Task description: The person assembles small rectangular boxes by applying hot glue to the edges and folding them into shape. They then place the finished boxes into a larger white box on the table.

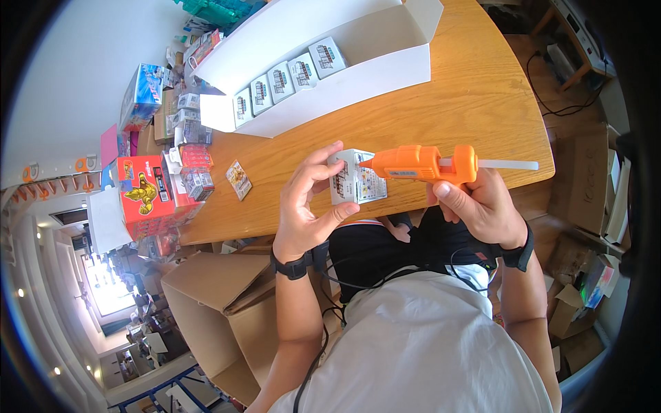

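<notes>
My left hand (312, 199) grips a small printed cardboard box (345, 180) by its left side, with the thumb at the lower edge and fingers at the top. My right hand (472, 209) holds an orange hot glue gun (413, 162) by its handle. A white glue stick (508, 164) juts from the rear of the gun. The nozzle points left and sits at the box's upper edge; whether it touches is hard to tell. Beyond my hands, a long white carton (351, 85) stands with its flaps up, holding several similar small boxes (302, 72) in a row.
Under everything is a wooden table (465, 103). A small printed card or packet (238, 180) lies left of my hands. Red printed boxes (147, 196) and other packages crowd the table's left end. Below that edge stands a large cardboard box (211, 310). A black cable (310, 371) runs past my left arm.
</notes>
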A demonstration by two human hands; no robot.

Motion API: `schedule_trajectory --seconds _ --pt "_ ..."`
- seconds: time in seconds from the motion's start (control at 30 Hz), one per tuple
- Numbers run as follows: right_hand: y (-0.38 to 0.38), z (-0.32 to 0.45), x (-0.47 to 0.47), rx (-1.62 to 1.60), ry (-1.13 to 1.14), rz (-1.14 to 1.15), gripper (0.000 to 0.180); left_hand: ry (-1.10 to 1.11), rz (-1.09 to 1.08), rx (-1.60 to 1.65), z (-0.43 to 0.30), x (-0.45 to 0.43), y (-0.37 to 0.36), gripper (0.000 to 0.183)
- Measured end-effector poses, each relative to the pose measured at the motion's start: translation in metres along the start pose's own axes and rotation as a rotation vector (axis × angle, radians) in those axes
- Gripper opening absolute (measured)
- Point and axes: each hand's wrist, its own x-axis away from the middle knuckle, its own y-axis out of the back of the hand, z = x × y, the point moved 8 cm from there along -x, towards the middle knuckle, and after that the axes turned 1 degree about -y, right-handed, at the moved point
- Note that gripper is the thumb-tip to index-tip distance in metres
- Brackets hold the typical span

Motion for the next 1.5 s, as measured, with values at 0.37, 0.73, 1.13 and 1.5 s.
schedule_trajectory --seconds 0.37,0.73,1.13,1.5 --pt "-0.002 0.003 0.003 0.016 0.013 0.025 0.038 -0.003 0.011 -0.021 0.000 0.000 0.000 0.056" --pt "-0.002 0.012 0.009 0.045 0.077 0.029 0.038 -0.004 0.015 -0.017 0.000 0.000 0.000 0.057" --pt "-0.007 0.017 0.013 -0.028 0.003 0.130 0.037 -0.017 0.019 -0.016 0.001 0.001 0.000 0.057" --pt "-0.003 0.015 0.017 0.078 0.078 0.117 0.036 -0.016 0.029 -0.048 0.001 0.000 0.000 0.062"
